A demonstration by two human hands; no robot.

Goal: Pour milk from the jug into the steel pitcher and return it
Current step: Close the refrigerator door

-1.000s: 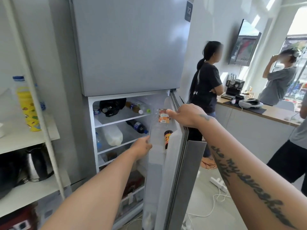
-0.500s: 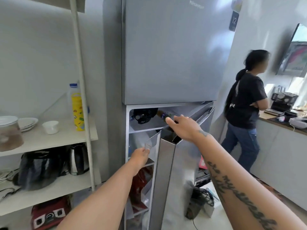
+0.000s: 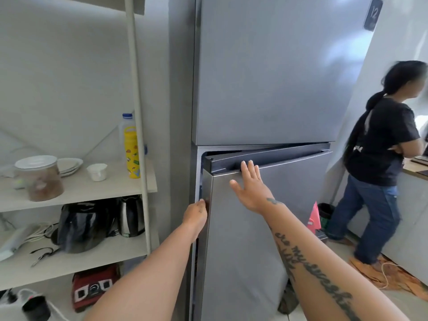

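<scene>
A tall grey fridge stands in front of me. Its lower door point(image 3: 273, 228) is almost shut, with only a narrow gap left at its left edge. My right hand point(image 3: 251, 186) lies flat on the door's upper front, fingers spread, holding nothing. My left hand point(image 3: 195, 215) rests against the door's left edge, fingers curled toward the gap. The milk jug and the steel pitcher are not in view; the fridge's inside is hidden behind the door.
A white shelf unit point(image 3: 76, 193) stands left of the fridge, carrying a jar, plates, a cup, a yellow bottle point(image 3: 132, 154) and kettles below. A person in a black shirt point(image 3: 379, 158) stands at the right by a counter. Cables lie on the floor.
The lower fridge door has swung from wide open to nearly shut. My right hand moved from the door's top edge to its front, and my left hand came out of the fridge.
</scene>
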